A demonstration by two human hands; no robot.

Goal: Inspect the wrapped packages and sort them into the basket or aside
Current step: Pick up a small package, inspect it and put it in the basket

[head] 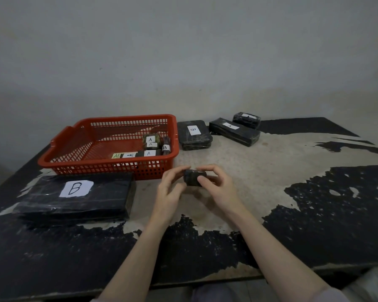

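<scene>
A small black wrapped package (193, 177) is held just above the table in front of the red basket (79, 131). My left hand (170, 190) pinches its left end and my right hand (218, 188) grips its right side. No label shows on it. Several small wrapped packages (150, 147) lie in the basket's right part, most marked A, one marked B.
A large black package marked B (74, 199) lies at the near left. Behind the basket's right side sit a flat package marked B (193, 134), a long one marked A (234, 130) and a smaller one (247, 119). The worn table (271, 171) ends near my arms.
</scene>
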